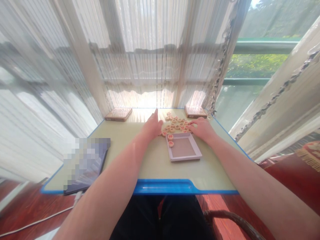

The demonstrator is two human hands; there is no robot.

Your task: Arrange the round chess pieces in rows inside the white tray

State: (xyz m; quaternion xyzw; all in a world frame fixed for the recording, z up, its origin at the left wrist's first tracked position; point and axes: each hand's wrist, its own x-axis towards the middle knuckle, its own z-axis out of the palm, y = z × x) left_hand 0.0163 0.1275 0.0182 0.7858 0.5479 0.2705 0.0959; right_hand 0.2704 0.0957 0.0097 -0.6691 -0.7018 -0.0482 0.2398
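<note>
Several round wooden Chinese chess pieces (pixel 177 127) with carved characters lie in a loose cluster between my two hands. My left hand (pixel 152 126) is on the cluster's left side, fingers stretched away from me and thumb apart, holding nothing. At the right edge of the cluster is my right hand (pixel 203 129). Its fingertips touch or nearly touch the outermost pieces, with finger and thumb a little apart. Nearer to me lies a shallow pale square box tray (pixel 183 158). Two pieces with red characters, one piece (pixel 170 137) behind the other piece (pixel 170 144), sit along its left side.
Two flat boxes stand at the far edge, a left box (pixel 118 114) and a right box (pixel 195 111). A tablet-like device (pixel 100 166), partly blurred out, lies at the left with a white cable (pixel 50 218). The pale table (pixel 160 170) has a blue rim; curtains hang behind.
</note>
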